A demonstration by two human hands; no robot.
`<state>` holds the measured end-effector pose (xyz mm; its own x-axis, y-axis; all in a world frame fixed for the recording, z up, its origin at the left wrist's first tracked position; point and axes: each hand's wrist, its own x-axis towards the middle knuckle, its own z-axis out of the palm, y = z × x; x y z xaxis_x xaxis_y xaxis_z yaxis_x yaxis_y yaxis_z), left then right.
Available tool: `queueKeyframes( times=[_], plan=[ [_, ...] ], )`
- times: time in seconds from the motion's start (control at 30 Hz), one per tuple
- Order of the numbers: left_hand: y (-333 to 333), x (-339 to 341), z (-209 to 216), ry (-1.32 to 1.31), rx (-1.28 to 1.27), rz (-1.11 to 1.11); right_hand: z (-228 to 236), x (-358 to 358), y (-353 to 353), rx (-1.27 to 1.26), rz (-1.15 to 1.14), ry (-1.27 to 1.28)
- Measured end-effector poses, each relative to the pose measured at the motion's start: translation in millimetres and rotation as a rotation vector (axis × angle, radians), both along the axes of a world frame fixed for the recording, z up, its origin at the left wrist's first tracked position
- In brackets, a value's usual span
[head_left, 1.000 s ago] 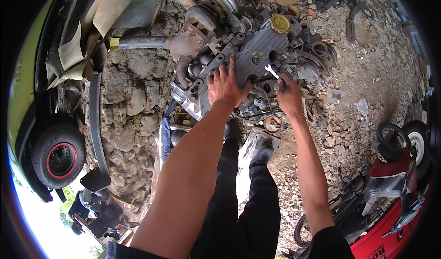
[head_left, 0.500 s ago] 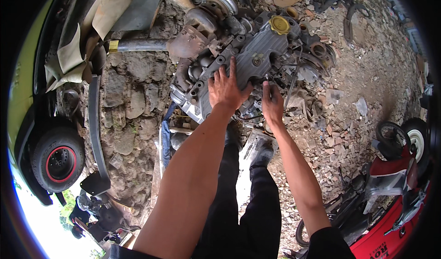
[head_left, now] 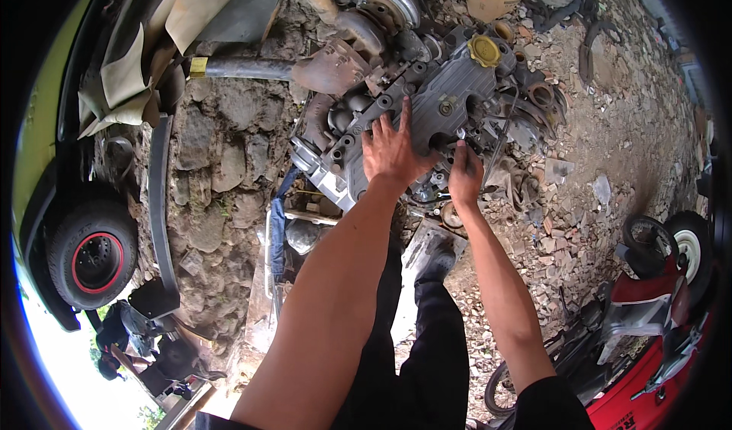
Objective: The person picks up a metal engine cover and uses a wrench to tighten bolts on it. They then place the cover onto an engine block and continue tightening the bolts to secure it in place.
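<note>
A grey engine (head_left: 427, 87) with a ribbed top cover and a yellow filler cap (head_left: 484, 50) lies on the ground in front of me. My left hand (head_left: 390, 149) rests on the cover with its fingers spread and the forefinger stretched toward the far side. At the cover's near right edge, my right hand (head_left: 465, 174) is closed, thumb up, on a slim metal tool (head_left: 461, 134). Only the tool's small silver end shows above the thumb; the hand hides the rest, so its kind cannot be told.
A rusty turbo and exhaust housing (head_left: 332, 68) joins the engine's far left. Stone paving (head_left: 229, 163) lies left, beside a car wheel (head_left: 95, 262). Rubble (head_left: 549, 255) covers the ground on the right, near a toppled red motorcycle (head_left: 648, 300). A grey slab (head_left: 435, 239) lies by my foot.
The whole view has shifted, so the engine appears slightly farther right and lower. My left hand keeps its place on the cover; my right hand stays at the edge, slightly turned.
</note>
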<state>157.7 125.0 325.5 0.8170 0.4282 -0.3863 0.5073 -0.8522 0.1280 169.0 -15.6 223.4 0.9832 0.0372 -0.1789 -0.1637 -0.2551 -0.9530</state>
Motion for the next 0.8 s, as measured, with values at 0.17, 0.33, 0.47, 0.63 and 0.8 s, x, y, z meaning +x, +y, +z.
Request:
queueKeyframes(
  times=[0.17,0.33,0.47,0.63,0.8],
  plan=[
    [-0.9,2.6,1.1,0.005,-0.007,-0.015,-5.9,-0.6,-7.2,0.076,0.041,0.034],
    [-0.3,5.5,8.5,0.03,-0.023,-0.012,-4.0,-3.8,2.9,0.151,-0.03,-0.124],
    [-0.5,4.9,3.5,0.001,-0.022,-0.009,-9.9,-5.1,0.7,0.128,-0.027,-0.106],
    [-3.6,11.3,2.1,0.013,-0.063,0.009,-34.5,-5.2,-10.4,0.024,-0.029,-0.117],
    [-0.6,11.8,4.5,0.062,-0.065,0.021,-35.5,-3.3,-11.6,-0.104,0.048,-0.172]
  ],
)
